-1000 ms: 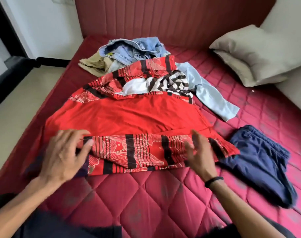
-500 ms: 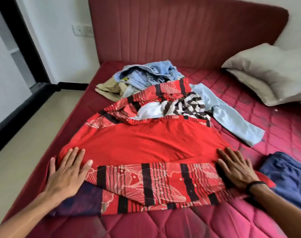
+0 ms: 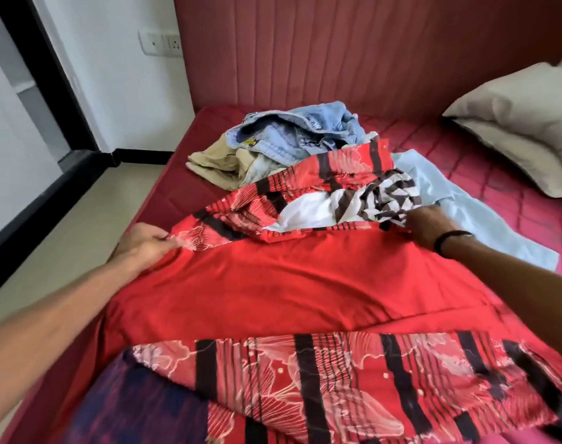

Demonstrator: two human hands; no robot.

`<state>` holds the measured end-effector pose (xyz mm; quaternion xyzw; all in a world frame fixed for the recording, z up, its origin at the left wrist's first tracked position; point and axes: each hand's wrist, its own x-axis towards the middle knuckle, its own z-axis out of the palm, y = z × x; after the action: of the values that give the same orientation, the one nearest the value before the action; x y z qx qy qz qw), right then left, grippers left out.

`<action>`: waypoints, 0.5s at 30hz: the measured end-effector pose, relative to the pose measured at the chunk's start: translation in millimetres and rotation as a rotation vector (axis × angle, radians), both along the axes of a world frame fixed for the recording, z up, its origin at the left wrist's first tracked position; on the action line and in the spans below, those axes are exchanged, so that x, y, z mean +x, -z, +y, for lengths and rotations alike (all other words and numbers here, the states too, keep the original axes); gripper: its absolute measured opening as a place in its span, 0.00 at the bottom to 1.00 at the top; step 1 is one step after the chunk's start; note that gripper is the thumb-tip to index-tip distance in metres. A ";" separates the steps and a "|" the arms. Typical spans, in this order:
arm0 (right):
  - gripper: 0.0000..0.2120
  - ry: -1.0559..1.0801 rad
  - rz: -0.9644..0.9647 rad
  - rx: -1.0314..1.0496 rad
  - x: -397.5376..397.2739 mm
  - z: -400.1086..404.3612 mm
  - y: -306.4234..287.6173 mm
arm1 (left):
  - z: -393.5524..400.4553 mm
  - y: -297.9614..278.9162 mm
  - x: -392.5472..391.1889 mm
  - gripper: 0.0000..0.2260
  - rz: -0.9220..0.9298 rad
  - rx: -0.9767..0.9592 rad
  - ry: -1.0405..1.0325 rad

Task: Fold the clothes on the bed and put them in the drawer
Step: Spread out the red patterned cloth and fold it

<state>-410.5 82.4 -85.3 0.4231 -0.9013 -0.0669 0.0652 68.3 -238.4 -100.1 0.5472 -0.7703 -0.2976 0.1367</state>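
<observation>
A large red cloth (image 3: 283,283) with black-striped patterned borders lies spread across the bed, its near patterned edge folded over towards me. My left hand (image 3: 145,240) pinches the far left edge of the cloth. My right hand (image 3: 428,224) grips the far right edge, beside a black-and-white striped garment (image 3: 376,197). Behind them lies a heap with a light denim piece (image 3: 292,129), a khaki garment (image 3: 215,165) and a pale blue garment (image 3: 459,206).
The red quilted mattress (image 3: 513,193) meets a padded red headboard (image 3: 337,52). A beige pillow (image 3: 523,123) leans at the back right. Beige floor (image 3: 65,225) and a black door frame lie to the left. No drawer is in view.
Both hands left the near folded edge, where they lay flat, and reached forward to take hold of the cloth's far edge. My head moved closer and the blue shorts went out of view.
</observation>
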 end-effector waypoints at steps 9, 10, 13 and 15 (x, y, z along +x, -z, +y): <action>0.10 0.196 -0.015 -0.255 71.8 84.2 -97.4 | 24.5 -68.2 64.4 0.07 0.313 0.121 0.221; 0.10 0.224 -0.001 -0.295 81.4 98.8 -102.2 | 34.4 -76.0 72.6 0.11 0.316 0.125 0.280; 0.10 0.209 -0.045 -0.342 118.6 166.1 -107.6 | 72.9 -87.1 101.8 0.06 0.244 0.115 0.404; 0.08 0.168 -0.110 -0.373 135.5 204.0 -99.3 | 94.9 -76.3 126.2 0.04 0.180 0.145 0.480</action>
<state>-275.0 286.4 14.0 0.3300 -0.9323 0.1193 0.0874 194.5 -143.5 -23.7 0.3285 -0.8395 -0.4232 0.0906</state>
